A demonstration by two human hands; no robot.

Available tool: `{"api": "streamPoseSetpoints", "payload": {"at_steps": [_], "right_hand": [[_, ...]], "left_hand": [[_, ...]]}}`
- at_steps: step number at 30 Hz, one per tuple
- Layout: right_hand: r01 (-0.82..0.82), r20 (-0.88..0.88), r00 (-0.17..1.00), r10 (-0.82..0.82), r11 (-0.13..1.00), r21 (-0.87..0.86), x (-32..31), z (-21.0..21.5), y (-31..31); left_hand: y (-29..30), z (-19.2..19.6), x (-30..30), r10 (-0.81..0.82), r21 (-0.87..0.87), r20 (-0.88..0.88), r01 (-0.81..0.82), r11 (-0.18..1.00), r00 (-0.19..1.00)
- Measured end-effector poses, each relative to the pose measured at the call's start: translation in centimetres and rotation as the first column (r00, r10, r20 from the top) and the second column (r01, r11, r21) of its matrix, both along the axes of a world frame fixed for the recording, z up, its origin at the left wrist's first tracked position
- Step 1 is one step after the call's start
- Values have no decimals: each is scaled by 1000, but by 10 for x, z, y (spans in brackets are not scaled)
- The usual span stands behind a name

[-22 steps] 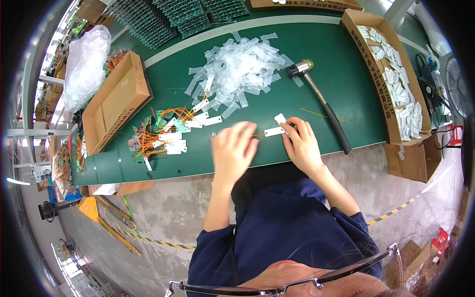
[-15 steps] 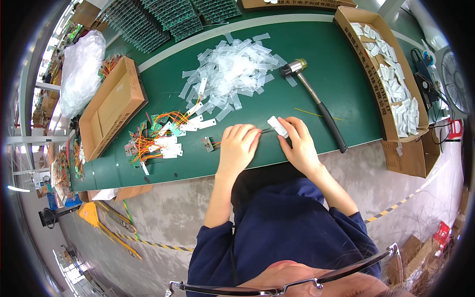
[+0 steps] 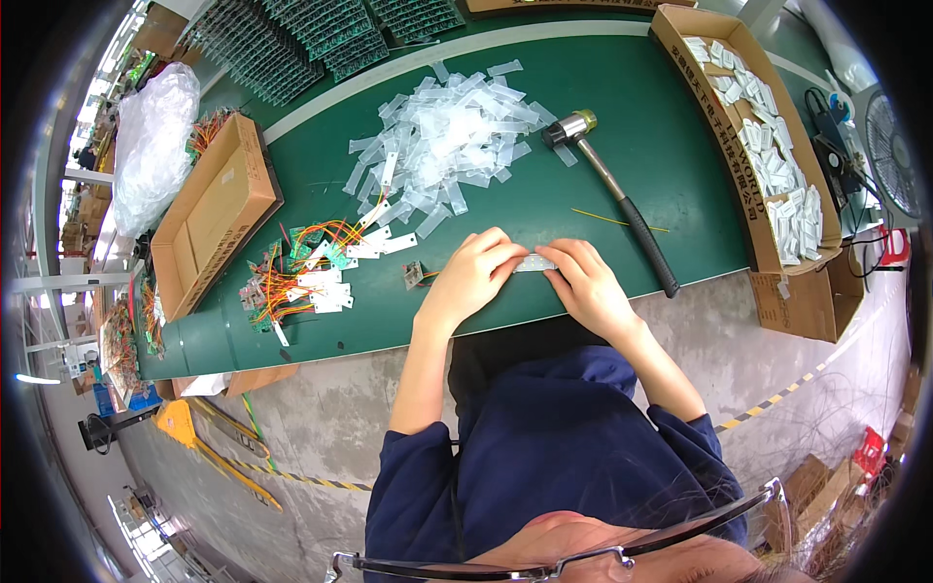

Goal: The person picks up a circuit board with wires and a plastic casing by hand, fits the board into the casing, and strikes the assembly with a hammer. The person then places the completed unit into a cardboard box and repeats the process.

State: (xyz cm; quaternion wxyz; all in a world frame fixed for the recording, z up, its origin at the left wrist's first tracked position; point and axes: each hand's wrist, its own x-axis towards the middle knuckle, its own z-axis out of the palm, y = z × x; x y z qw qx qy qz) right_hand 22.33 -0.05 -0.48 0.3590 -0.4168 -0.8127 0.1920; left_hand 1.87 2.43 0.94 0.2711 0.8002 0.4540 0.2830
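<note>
Near the table's front edge, my two hands meet over a small whitish flat strip (image 3: 533, 262). The fingertips of my left hand (image 3: 468, 280) are closed on its left end. My right hand (image 3: 593, 290) pinches the right end between thumb and fingers. Just left of my left hand lies a small circuit board (image 3: 415, 275), its short coloured wires running under that hand. Farther left is a heap of wired circuit boards with white strips (image 3: 316, 282). Beyond my hands rises a pile of clear plastic sleeves (image 3: 457, 136).
To the right lies a black-handled mallet (image 3: 622, 189) beside a thin yellow wire (image 3: 598, 216). A cardboard tray of white pieces (image 3: 714, 131) stands at the table's right end, an open cardboard tray (image 3: 209, 219) at the left. Stacked green circuit boards (image 3: 253, 49) are at the back.
My hands have come closer together. The whitish strip, tilted at my right fingertips before, now lies level between both hands, and the dark wires between them are hidden. The view has shifted slightly.
</note>
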Motion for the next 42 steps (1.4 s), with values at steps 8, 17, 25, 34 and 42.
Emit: {"api": "streamPoseSetpoints", "payload": {"at_steps": [8,17,25,34,42], "right_hand": [[-90,203,978,50,976,197,3,7,4],[-191,300,946,122,957,216,0,7,10],[-174,282,953,114,964,199,-1,5,9],[-148,248,963,108,978,146,-1,7,8],[-148,266,959,97,972,182,0,7,9]], "left_hand": [[-10,-1,-7,14,343,-43,1,939,999],[-27,-1,-11,169,520,-279,1,854,945],[-33,-3,1,145,360,-125,-91,928,982],[-40,-15,4,151,435,-157,-69,898,976],[-44,-6,5,155,406,-195,-64,911,969]]}}
